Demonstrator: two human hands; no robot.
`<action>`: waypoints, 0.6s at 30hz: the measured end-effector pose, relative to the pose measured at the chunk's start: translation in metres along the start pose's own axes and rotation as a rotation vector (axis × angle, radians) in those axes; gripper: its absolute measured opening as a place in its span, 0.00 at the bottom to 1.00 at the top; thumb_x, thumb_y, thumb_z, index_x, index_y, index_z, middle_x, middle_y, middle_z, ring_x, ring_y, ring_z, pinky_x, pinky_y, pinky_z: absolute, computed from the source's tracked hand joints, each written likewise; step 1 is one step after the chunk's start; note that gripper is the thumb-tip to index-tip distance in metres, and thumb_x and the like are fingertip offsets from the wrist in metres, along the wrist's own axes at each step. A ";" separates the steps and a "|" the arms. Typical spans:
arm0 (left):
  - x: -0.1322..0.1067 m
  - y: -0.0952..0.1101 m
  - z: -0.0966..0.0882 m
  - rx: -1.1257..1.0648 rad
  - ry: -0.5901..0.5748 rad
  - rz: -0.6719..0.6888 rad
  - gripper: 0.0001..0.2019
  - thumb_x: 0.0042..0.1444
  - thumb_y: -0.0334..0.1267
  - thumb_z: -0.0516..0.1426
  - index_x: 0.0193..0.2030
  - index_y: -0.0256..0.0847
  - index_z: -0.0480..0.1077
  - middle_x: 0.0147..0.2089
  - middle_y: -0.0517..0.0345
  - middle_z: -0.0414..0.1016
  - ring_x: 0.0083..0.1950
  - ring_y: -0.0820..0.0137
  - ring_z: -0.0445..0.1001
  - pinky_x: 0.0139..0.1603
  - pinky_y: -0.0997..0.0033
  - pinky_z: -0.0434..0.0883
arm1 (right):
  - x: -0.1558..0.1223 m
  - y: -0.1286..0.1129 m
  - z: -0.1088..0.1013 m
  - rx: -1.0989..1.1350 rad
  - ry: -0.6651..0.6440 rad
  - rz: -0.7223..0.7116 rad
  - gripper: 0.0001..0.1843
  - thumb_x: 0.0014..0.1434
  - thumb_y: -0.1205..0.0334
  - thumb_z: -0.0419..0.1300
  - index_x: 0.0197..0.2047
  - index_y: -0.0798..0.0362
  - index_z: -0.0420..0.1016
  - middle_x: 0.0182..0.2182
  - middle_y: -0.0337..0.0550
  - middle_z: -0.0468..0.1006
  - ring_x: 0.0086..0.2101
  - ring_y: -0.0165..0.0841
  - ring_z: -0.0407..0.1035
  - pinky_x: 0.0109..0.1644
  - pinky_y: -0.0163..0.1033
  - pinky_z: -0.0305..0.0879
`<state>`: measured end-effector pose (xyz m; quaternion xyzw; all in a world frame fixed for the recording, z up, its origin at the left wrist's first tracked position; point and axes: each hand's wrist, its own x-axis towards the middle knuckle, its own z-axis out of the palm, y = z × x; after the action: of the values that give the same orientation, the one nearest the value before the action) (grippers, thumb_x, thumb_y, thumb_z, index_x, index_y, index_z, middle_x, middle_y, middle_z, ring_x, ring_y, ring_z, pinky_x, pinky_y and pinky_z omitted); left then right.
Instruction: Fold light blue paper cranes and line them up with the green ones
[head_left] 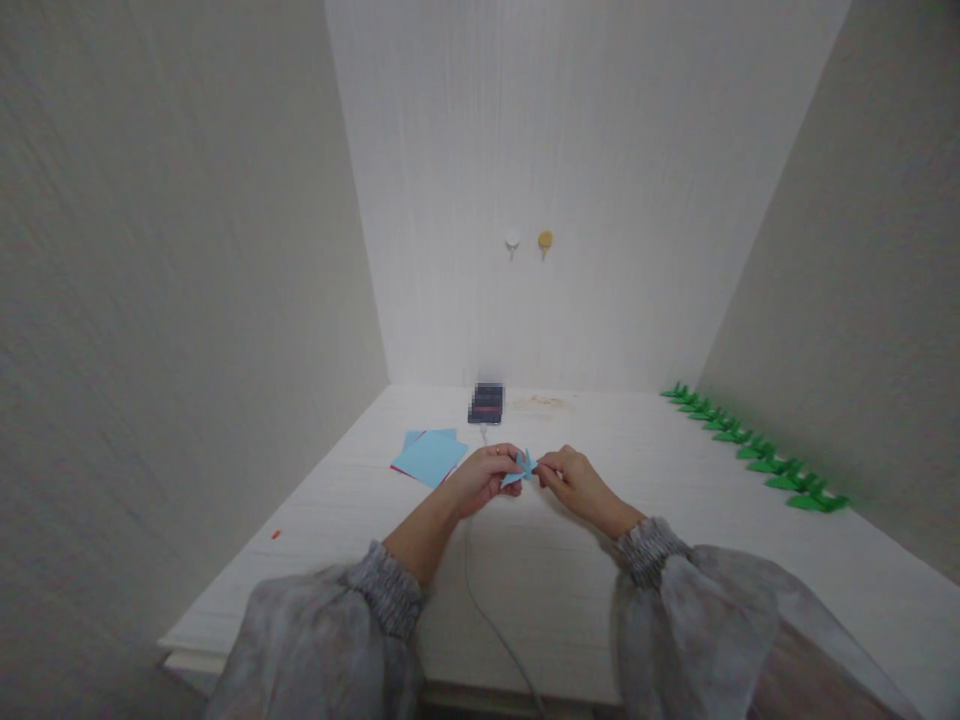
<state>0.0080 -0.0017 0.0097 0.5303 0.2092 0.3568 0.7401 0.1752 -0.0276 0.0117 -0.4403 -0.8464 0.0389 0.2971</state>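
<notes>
A small folded piece of light blue paper (522, 468) is held between both hands above the white table (675, 540). My left hand (484, 478) pinches its left side, fingers curled, a ring showing on one finger. My right hand (571, 480) pinches its right side with closed fingers. Both wrists come out of grey gathered sleeves. A stack of light blue paper sheets (429, 455) lies on the table just left of my left hand, with a red sheet's edge showing under it.
A dark phone (487, 402) lies at the back of the table, and a grey cable (480, 600) runs from it toward the front edge. Several green folded paper figures (757, 450) line the right wall. Two round hooks (529, 242) are on the back wall. A tiny red scrap (276, 535) lies left.
</notes>
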 end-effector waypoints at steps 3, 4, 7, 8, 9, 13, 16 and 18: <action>0.000 0.000 -0.001 -0.012 -0.002 0.002 0.05 0.39 0.29 0.56 0.26 0.33 0.65 0.23 0.61 0.64 0.22 0.79 0.64 0.26 0.76 0.62 | 0.000 0.000 0.002 0.024 0.012 0.028 0.16 0.55 0.67 0.46 0.19 0.55 0.68 0.19 0.38 0.71 0.23 0.26 0.61 0.33 0.33 0.51; -0.001 0.000 -0.002 -0.013 0.000 -0.003 0.05 0.39 0.29 0.56 0.27 0.33 0.65 0.23 0.61 0.64 0.22 0.79 0.64 0.26 0.76 0.62 | 0.001 0.000 0.003 0.031 0.020 0.039 0.16 0.54 0.67 0.46 0.19 0.55 0.68 0.19 0.38 0.71 0.23 0.26 0.61 0.33 0.33 0.51; -0.001 0.001 -0.002 -0.012 0.010 -0.018 0.06 0.39 0.28 0.56 0.27 0.33 0.65 0.24 0.61 0.65 0.22 0.80 0.64 0.27 0.76 0.62 | 0.001 0.001 0.005 0.064 0.018 0.076 0.16 0.53 0.67 0.46 0.19 0.55 0.68 0.19 0.38 0.71 0.23 0.27 0.62 0.32 0.32 0.52; -0.001 0.001 -0.002 -0.010 0.011 -0.019 0.06 0.39 0.28 0.56 0.27 0.33 0.65 0.24 0.61 0.65 0.22 0.80 0.64 0.27 0.76 0.62 | 0.001 0.001 0.005 0.076 0.009 0.082 0.15 0.53 0.67 0.46 0.20 0.55 0.69 0.19 0.38 0.71 0.23 0.27 0.62 0.32 0.32 0.52; -0.001 0.001 -0.002 -0.009 0.010 -0.018 0.05 0.39 0.28 0.56 0.27 0.33 0.65 0.24 0.61 0.65 0.22 0.80 0.64 0.27 0.76 0.62 | 0.001 0.001 0.005 0.086 -0.001 0.081 0.15 0.53 0.67 0.46 0.20 0.55 0.69 0.19 0.38 0.71 0.23 0.27 0.62 0.32 0.32 0.52; -0.001 0.000 -0.002 0.006 0.008 -0.007 0.05 0.40 0.28 0.55 0.27 0.33 0.65 0.24 0.60 0.65 0.22 0.79 0.64 0.27 0.76 0.62 | 0.000 0.003 0.006 0.099 -0.005 0.059 0.16 0.53 0.67 0.46 0.20 0.55 0.69 0.19 0.38 0.71 0.22 0.26 0.61 0.33 0.33 0.52; -0.001 -0.002 -0.003 0.009 0.018 0.000 0.05 0.39 0.28 0.55 0.27 0.33 0.65 0.24 0.60 0.65 0.22 0.79 0.64 0.27 0.76 0.62 | 0.000 0.006 0.007 0.113 0.012 0.071 0.14 0.52 0.67 0.47 0.21 0.55 0.70 0.17 0.38 0.70 0.21 0.26 0.60 0.29 0.32 0.52; 0.000 -0.003 -0.004 0.003 0.027 0.006 0.05 0.39 0.28 0.55 0.27 0.33 0.65 0.24 0.61 0.65 0.23 0.79 0.64 0.27 0.76 0.62 | 0.000 0.007 0.008 0.163 0.007 0.074 0.11 0.50 0.67 0.49 0.22 0.55 0.71 0.18 0.38 0.70 0.21 0.26 0.60 0.28 0.32 0.53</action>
<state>0.0059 0.0005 0.0055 0.5271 0.2179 0.3660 0.7354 0.1763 -0.0216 0.0030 -0.4459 -0.8225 0.1168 0.3332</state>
